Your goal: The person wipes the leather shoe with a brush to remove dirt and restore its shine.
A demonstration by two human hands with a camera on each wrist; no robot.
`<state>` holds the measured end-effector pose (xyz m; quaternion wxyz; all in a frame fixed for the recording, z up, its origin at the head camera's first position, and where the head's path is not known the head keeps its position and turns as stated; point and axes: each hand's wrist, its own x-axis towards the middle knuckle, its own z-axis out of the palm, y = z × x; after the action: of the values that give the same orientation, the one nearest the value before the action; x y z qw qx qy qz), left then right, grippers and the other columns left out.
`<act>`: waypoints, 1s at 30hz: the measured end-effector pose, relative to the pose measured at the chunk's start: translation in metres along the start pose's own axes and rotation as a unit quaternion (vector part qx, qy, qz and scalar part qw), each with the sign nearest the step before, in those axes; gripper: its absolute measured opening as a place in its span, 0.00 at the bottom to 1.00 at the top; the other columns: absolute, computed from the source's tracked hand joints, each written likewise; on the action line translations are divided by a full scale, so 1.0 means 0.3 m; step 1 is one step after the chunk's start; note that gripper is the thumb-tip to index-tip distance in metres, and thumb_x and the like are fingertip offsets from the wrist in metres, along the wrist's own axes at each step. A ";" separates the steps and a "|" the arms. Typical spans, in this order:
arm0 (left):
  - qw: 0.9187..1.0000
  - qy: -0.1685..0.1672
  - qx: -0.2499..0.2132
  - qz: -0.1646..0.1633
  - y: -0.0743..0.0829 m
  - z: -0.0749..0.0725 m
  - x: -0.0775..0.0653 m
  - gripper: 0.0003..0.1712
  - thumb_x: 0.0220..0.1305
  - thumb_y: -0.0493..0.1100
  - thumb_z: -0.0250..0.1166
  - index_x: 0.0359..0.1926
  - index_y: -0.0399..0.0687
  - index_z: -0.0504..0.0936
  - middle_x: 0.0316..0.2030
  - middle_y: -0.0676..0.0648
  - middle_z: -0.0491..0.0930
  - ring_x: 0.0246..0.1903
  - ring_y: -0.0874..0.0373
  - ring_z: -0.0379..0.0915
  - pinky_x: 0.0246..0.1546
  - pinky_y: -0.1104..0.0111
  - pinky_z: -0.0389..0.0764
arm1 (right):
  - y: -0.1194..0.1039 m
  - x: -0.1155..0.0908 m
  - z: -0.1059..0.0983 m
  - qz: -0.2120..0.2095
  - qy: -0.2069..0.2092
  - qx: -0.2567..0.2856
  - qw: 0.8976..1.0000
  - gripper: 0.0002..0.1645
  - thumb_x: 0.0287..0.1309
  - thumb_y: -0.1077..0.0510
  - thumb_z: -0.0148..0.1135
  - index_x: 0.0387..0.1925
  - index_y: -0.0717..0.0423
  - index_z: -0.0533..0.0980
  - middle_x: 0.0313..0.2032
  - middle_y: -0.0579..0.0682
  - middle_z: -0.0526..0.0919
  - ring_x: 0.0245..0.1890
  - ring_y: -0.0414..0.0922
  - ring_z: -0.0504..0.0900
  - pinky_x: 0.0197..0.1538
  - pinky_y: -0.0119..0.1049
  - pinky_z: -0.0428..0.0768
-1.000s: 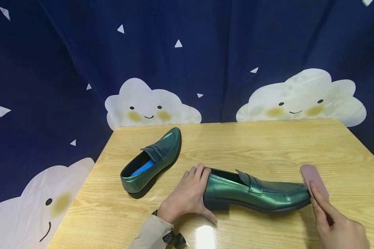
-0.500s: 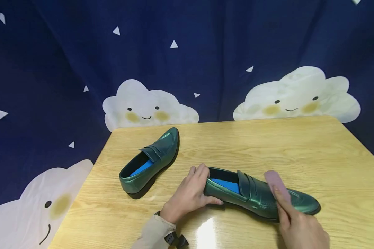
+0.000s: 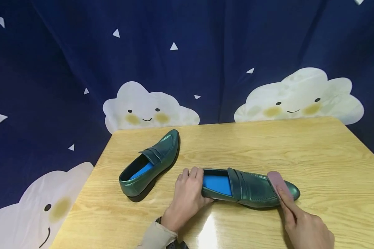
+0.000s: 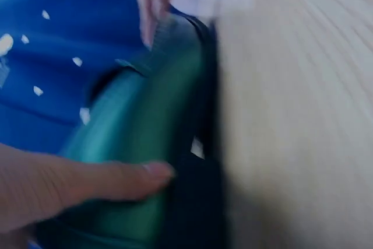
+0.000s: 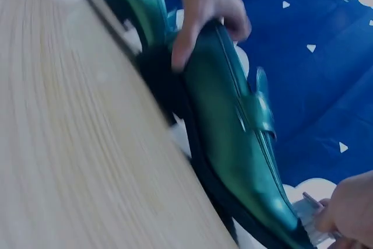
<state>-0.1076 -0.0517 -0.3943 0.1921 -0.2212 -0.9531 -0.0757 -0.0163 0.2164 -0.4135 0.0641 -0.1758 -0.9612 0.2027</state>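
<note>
A shiny green loafer (image 3: 252, 189) with a blue insole lies crosswise in front of me, toe to the right and its opening tipped towards me. My left hand (image 3: 187, 193) grips it round the heel, fingers over the back rim; in the left wrist view the thumb (image 4: 125, 182) presses along its side. Between thumb and fingers, my right hand (image 3: 308, 226) holds a flat pink oblong pad (image 3: 277, 181) across the top of the toe. The pad's underside is hidden in the head view. In the right wrist view, the right hand (image 5: 352, 211) is at the toe end.
A matching green loafer (image 3: 152, 162) stands at the left of the wooden table (image 3: 237, 145), toe pointing away. Behind the table hangs a dark blue curtain (image 3: 205, 52) printed with white clouds and triangles.
The pad has gone from the toe's tip to the shoe's upper, then slightly back towards the toe. My left hand has rolled the loafer so its insole shows, and its toe has swung left.
</note>
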 end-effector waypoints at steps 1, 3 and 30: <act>1.000 -0.008 0.005 -0.003 0.007 -0.014 -0.002 0.47 0.23 0.66 0.82 0.41 0.45 0.71 0.33 0.49 0.75 0.31 0.51 0.67 0.31 0.62 0.73 | 0.016 0.013 -0.007 0.003 0.004 -0.007 1.000 0.26 0.69 0.47 0.50 0.67 0.37 0.67 0.11 0.53 0.73 0.12 0.52 0.71 0.14 0.43 0.61; 0.999 -0.032 0.020 -0.009 0.024 -0.042 -0.003 0.50 0.23 0.66 0.82 0.44 0.45 0.68 0.33 0.48 0.75 0.32 0.50 0.66 0.36 0.59 0.69 | 0.039 0.042 -0.018 -0.001 0.003 -0.018 1.000 0.28 0.69 0.49 0.50 0.69 0.37 0.64 0.09 0.50 0.68 0.12 0.50 0.67 0.14 0.43 0.60; 0.928 -0.299 0.211 0.066 0.098 -0.005 0.112 0.57 0.30 0.83 0.65 0.55 0.51 0.68 0.39 0.49 0.70 0.36 0.56 0.70 0.40 0.64 0.73 | 0.052 0.116 0.025 -0.004 -0.024 -0.053 0.998 0.35 0.68 0.53 0.51 0.73 0.35 0.55 0.10 0.46 0.63 0.14 0.47 0.65 0.19 0.42 0.61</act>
<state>-0.1216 -0.0127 -0.3778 -0.0550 -0.2502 -0.9435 0.2100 -0.0454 0.2398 -0.4251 0.0319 -0.1704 -0.9725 0.1554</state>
